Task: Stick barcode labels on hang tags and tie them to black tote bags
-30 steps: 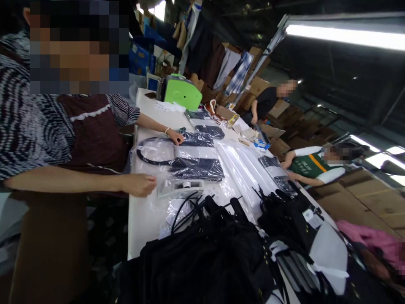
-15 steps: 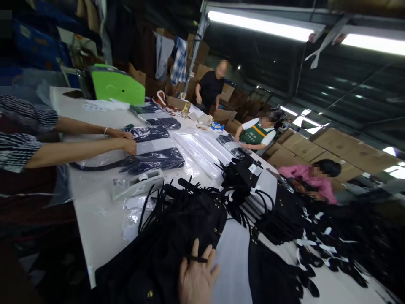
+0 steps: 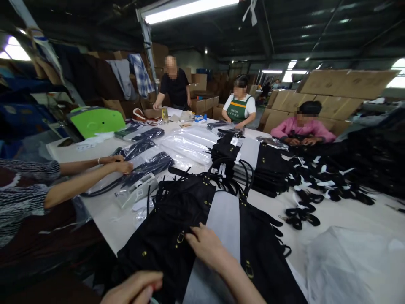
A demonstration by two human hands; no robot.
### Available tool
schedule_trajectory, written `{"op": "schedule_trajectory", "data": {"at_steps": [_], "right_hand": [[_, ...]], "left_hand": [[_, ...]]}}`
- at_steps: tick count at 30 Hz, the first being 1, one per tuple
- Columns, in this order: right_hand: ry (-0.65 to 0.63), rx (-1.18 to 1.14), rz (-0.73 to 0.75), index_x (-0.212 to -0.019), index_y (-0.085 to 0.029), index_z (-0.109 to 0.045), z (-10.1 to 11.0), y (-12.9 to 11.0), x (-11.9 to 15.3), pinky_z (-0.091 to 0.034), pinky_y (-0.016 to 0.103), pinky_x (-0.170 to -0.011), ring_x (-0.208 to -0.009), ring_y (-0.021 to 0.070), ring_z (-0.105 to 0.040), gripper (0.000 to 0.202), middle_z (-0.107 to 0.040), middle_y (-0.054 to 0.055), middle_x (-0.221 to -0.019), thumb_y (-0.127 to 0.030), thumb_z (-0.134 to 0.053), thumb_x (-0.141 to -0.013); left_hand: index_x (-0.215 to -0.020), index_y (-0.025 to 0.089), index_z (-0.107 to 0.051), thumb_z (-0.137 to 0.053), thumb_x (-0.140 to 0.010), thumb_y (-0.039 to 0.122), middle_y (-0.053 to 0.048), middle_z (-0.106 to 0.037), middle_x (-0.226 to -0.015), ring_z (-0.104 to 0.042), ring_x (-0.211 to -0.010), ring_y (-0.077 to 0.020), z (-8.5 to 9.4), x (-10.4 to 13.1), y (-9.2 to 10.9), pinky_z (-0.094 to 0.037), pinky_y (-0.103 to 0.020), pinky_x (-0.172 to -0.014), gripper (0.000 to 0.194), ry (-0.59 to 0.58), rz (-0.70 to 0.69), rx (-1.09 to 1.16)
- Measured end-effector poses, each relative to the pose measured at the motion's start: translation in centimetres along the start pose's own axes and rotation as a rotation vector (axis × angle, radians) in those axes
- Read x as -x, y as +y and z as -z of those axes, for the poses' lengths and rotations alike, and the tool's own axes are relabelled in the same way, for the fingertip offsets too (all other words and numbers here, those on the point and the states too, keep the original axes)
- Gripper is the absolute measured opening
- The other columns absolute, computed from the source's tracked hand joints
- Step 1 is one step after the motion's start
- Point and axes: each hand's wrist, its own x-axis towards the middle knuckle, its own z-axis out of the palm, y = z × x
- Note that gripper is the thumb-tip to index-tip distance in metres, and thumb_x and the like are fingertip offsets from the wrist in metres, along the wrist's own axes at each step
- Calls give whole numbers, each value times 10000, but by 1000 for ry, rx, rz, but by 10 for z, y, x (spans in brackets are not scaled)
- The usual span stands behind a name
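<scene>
A black bag (image 3: 177, 211) with gold-coloured fittings lies flat in front of me, atop what appears to be a stack. Down its middle runs a pale grey strip (image 3: 221, 215). My right hand (image 3: 207, 247) rests on the bag at the strip's left edge, fingers stretched out and touching the fabric. Lower left, over the bag's near part, is my left hand (image 3: 134, 287) with its fingers pressed together. A small reddish spot and a pale bit show at that hand, but what it holds is unclear. Black handles (image 3: 248, 177) loop up at the bag's far end.
Another pile of black bags (image 3: 272, 164) lies beyond. At left, a co-worker's hands (image 3: 123, 164) handle a plastic-wrapped bag (image 3: 152, 164). Black straps with white tags (image 3: 303, 207) are scattered on the white table (image 3: 268, 219). Clear plastic (image 3: 341, 261) lies at right. Several people work around the table.
My view has levelled and shifted right. One hand lay spread on the bag before; now both my hands show, the right on the bag and the left lower down.
</scene>
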Motion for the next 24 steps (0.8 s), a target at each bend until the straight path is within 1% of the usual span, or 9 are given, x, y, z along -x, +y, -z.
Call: {"op": "schedule_trajectory", "data": {"at_steps": [2,5,7,9,12,14,19,21,24], "right_hand": [[185,-51,-22,-1102,-182,-572,27,39,38,-399,365,-931,-1057,204,-550,411,-616,96,-1121,-384,-313,-854],[647,118,-333,-1092,-147,-578,42,105,99,-335,495,-966,-1131,315,-476,546,-564,148,-1178,-524,-403,-737],[617,-36,-642,-1055,-117,-593,33,137,129,-388,537,-900,-1050,367,-529,636,-604,180,-1102,-581,-488,-632],[490,-388,-744,-1014,-141,-610,14,151,146,-457,473,-845,-972,325,-588,595,-648,143,-1038,-585,-498,-634],[510,-720,-793,-1027,-167,-596,-6,140,147,-492,381,-808,-936,267,-615,540,-657,95,-1045,-539,-540,-640],[564,-779,-829,-1048,-166,-583,-3,121,142,-500,360,-787,-934,266,-615,554,-657,89,-1050,-502,-590,-607],[598,-512,-787,-1044,-217,-589,13,73,140,-471,374,-826,-950,278,-605,548,-672,61,-1015,-535,-584,-598],[577,-342,-854,-1093,-228,-559,-8,64,141,-462,415,-828,-919,294,-615,593,-676,63,-995,-581,-531,-617],[618,-164,-898,-1160,-164,-501,-65,65,140,-459,439,-842,-997,300,-582,610,-629,115,-1086,-567,-383,-717]], "left_hand": [[-1088,258,-563,-435,-849,344,-16,-621,-1050,-559,-973,-188,12,-15,-9,-459,-278,-786,284,24,-46,-121],[-1060,227,-591,-480,-810,367,-84,-586,-1130,-488,-1078,-296,5,-40,-23,-394,-450,-834,308,20,-61,-320],[-937,212,-635,-499,-790,393,-107,-591,-1097,-478,-1061,-334,-10,-45,-34,-366,-511,-828,270,38,-45,-340],[-877,194,-642,-520,-777,402,-116,-591,-1051,-494,-1006,-322,-24,-39,-49,-386,-496,-815,261,39,-44,-272],[-875,165,-632,-533,-790,343,-111,-576,-944,-521,-898,-255,-34,-30,-73,-436,-400,-770,221,57,-94,-129],[-830,155,-623,-538,-795,289,-88,-555,-854,-528,-827,-218,-31,-32,-85,-443,-361,-753,163,96,-116,-48],[-752,170,-586,-516,-821,263,-38,-522,-745,-511,-740,-178,-9,-45,-111,-425,-323,-723,135,107,-138,60],[-740,178,-575,-498,-832,287,-36,-525,-734,-505,-750,-189,-8,-41,-124,-413,-329,-727,162,61,-145,29],[-693,186,-548,-431,-862,278,-29,-513,-678,-484,-691,-183,-25,-26,-145,-394,-314,-674,226,16,-184,-30]]}}
